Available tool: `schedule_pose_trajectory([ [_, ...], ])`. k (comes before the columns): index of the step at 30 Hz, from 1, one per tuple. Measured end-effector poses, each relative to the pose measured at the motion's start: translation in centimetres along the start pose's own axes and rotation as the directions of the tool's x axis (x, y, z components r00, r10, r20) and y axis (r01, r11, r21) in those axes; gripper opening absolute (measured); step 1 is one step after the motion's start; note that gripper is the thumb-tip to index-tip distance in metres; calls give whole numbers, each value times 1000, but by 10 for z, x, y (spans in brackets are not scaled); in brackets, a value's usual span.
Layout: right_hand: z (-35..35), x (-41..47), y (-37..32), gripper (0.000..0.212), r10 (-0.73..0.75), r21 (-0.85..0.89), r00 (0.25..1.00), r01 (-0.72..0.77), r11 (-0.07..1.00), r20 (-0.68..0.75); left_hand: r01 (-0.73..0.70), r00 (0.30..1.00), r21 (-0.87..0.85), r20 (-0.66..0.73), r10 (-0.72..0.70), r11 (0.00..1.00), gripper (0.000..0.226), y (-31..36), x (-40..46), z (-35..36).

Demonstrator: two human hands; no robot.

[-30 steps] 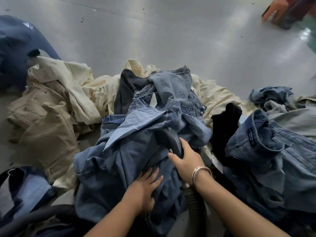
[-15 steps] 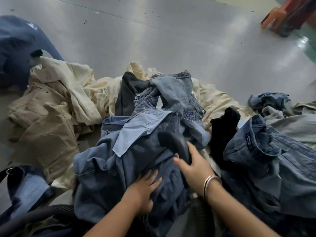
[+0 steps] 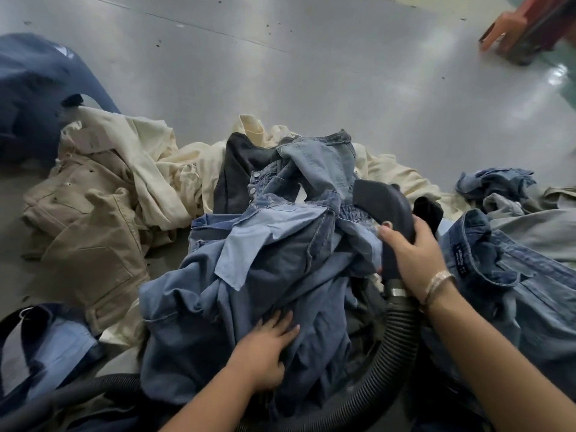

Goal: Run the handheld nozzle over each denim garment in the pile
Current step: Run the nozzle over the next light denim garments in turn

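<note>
Beige jackets (image 3: 93, 219) lie left, untouched. Centre: crumpled blue denim garment (image 3: 249, 275), soft, floppy, fairly heavy; pin it flat where your left hand (image 3: 265, 350) presses, fingers spread and holding nothing. Right: your right hand (image 3: 414, 254) is wrapped round the dark nozzle (image 3: 385, 202), ribbed hose (image 3: 389, 347) trailing below. Nozzle has shifted rightward and lifted since a second ago.

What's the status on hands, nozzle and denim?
Right hand grips dark grey plastic nozzle on crumpled blue denim garment. Left hand presses denim flat. Nothing blocking.
</note>
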State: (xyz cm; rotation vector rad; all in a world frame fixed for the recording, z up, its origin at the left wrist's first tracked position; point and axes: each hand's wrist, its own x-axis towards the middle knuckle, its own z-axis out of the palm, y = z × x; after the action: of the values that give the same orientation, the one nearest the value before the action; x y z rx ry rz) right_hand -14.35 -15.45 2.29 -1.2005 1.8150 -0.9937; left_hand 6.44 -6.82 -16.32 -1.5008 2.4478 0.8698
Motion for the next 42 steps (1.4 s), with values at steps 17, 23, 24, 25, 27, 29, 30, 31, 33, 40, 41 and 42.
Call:
schedule_pose_trajectory([
  [17, -31, -80, 26, 26, 167, 196, 980, -185, 963, 108, 37, 935, -154, -343, -88, 987, 36, 8, 35, -93],
  [23, -51, -87, 7, 28, 96, 224, 990, -118, 967, 107, -165, 704, -203, -710, -29, 965, 26, 14, 34, -106],
  [24, -53, -89, 8, 28, 106, 237, 989, -129, 963, 107, -121, 619, -302, -768, -166, 946, 22, 0, 41, -119],
  [25, -55, -90, 9, 28, 114, 243, 988, -137, 960, 108, -62, 593, -407, -749, -294, 911, 20, -15, 50, -131],
  [27, -56, -89, 12, 28, 120, 240, 987, -142, 960, 106, 51, 697, -546, -580, -422, 836, 30, -40, 71, -148],
  [29, -55, -88, 15, 29, 121, 242, 987, -143, 960, 106, 97, 799, -613, -422, -428, 784, 47, -54, 87, -158],
  [30, -54, -87, 17, 29, 122, 246, 987, -145, 958, 108, 103, 823, -616, -388, -414, 781, 51, -57, 92, -161],
  [31, -54, -86, 18, 29, 119, 250, 987, -143, 957, 110, 106, 844, -577, -378, -380, 810, 53, -61, 98, -164],
  [33, -54, -85, 19, 30, 111, 253, 987, -138, 958, 117, 148, 893, -394, -340, -293, 907, 48, -66, 102, -169],
  [40, -55, -89, 21, 51, 45, 205, 991, -70, 976, 123, 119, 939, -104, -312, -146, 987, 41, -50, 94, -194],
  [41, -56, -90, 20, 51, 36, 205, 991, -62, 977, 129, 34, 934, -104, -352, -69, 994, 49, -43, 88, -203],
  [42, -57, -90, 19, 52, 32, 212, 991, -60, 975, 133, -87, 919, -138, -394, 26, 987, 53, -35, 81, -214],
])
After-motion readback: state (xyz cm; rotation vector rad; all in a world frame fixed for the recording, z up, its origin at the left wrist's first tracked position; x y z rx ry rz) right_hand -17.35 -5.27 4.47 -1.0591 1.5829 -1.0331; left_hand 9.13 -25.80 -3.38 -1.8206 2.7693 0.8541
